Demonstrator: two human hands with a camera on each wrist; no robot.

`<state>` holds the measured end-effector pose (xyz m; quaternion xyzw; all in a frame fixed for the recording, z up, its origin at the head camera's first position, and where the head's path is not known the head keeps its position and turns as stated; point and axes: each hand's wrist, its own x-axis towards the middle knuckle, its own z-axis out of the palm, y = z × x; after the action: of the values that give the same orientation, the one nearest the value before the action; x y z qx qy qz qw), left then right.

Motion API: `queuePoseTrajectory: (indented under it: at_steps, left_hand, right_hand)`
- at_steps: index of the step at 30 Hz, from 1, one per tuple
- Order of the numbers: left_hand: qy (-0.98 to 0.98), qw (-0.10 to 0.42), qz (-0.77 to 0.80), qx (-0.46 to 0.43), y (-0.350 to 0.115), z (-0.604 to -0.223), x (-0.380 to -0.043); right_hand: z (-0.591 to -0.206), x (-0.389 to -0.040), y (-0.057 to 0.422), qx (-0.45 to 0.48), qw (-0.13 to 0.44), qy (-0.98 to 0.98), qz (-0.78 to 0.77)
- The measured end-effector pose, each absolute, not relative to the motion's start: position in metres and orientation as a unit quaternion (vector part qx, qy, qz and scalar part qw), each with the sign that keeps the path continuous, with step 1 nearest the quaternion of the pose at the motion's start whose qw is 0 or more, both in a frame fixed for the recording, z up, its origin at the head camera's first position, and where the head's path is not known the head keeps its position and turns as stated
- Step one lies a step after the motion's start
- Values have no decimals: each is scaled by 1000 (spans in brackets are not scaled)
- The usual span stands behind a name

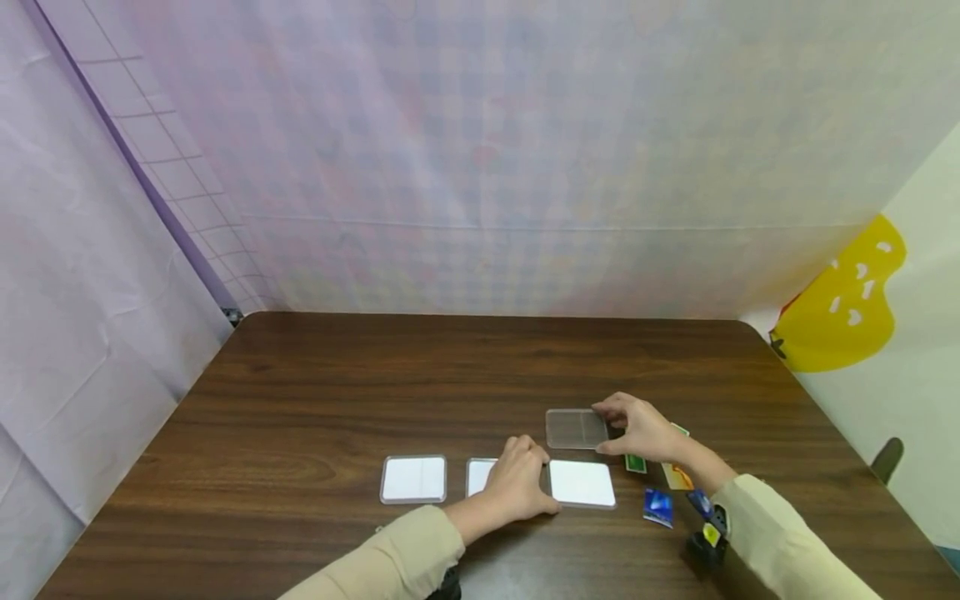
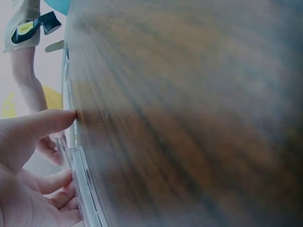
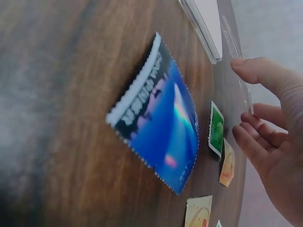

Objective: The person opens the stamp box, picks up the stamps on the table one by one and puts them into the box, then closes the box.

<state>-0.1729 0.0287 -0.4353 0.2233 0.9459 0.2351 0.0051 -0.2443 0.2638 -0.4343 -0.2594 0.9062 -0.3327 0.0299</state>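
My right hand (image 1: pixel 641 429) pinches a clear plastic lid (image 1: pixel 573 429) by its right end, thumb and fingers on opposite edges, above the far side of the row of cases. My left hand (image 1: pixel 513 483) holds the left end of the right clear case (image 1: pixel 581 483), which has a white insert; the thumb is at its near corner. The same hand covers much of the middle case (image 1: pixel 477 477). At the left of the row lies another clear case (image 1: pixel 413 479) with white inside. A blue stamp (image 3: pixel 165 118) and a green stamp (image 3: pixel 216 130) lie near my right hand.
Beige stamps (image 3: pixel 228 163) lie by the green one, partly under the right forearm in the head view. The brown wooden table (image 1: pixel 300 375) reaches back to a pale checked curtain (image 1: pixel 480 150). A yellow decoration (image 1: pixel 840 308) is on the right wall.
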Motion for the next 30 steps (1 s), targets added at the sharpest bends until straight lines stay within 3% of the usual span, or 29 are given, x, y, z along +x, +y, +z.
queuePoseTrajectory:
  at_steps: [30]
  left_hand:
    - [935,17,252,249,18,-431,-179]
  right_hand:
    - [-414,-239,257,-251,46,906,-336]
